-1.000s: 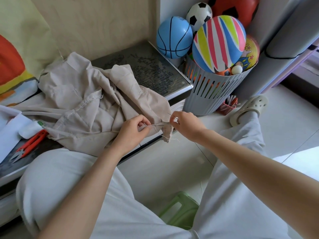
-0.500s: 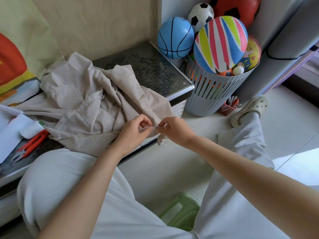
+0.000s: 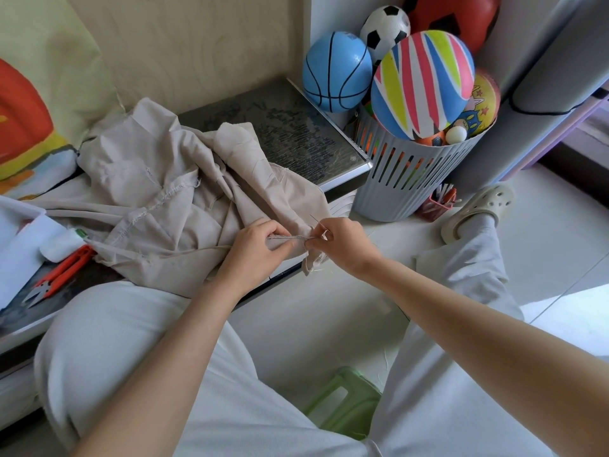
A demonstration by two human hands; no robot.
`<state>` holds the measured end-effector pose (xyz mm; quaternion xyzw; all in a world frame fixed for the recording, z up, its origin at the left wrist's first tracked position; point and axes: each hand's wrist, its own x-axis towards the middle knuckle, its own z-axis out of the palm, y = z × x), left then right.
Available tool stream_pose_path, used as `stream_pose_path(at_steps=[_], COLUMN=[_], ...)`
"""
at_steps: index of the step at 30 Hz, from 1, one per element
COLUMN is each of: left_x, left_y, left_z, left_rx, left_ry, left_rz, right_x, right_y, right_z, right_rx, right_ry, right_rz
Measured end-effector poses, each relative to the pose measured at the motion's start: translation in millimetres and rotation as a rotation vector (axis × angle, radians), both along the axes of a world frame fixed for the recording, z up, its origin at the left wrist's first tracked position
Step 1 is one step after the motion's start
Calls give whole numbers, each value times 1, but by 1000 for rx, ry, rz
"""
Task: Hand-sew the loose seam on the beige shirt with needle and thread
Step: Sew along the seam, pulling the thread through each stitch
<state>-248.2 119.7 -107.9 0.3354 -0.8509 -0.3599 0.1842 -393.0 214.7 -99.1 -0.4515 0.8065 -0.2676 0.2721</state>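
Loose, pale grey-white trousers [image 3: 131, 341] cover both legs. The foot at the far right wears a cream clog [image 3: 478, 209] with round holes over a pale grey sock [image 3: 474, 227]. The left hand [image 3: 260, 255], the right hand [image 3: 346, 245] and both forearms are bare.

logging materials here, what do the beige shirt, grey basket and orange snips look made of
Beige shirt: matte woven cloth, perhaps cotton; it creases softly and frays at an edge. Grey basket: smooth moulded plastic, judging by its even slots. Orange snips: glossy, plastic-looking handles with dull grey blades, likely metal.
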Motion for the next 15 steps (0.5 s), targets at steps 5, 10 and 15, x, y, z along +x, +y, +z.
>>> stream_pose_path(at_steps=[5, 10, 15], left_x=[-1, 0, 1], left_y=[3, 2, 1], left_z=[0, -1, -1], left_rx=[24, 36, 49], left_ry=[14, 25, 27], left_rz=[16, 19, 39], right_x=[0, 3, 12], right_y=[-1, -3, 0], right_z=[0, 3, 3], right_rx=[-1, 5, 3], right_ry=[-5, -7, 69], right_rz=[-4, -3, 6])
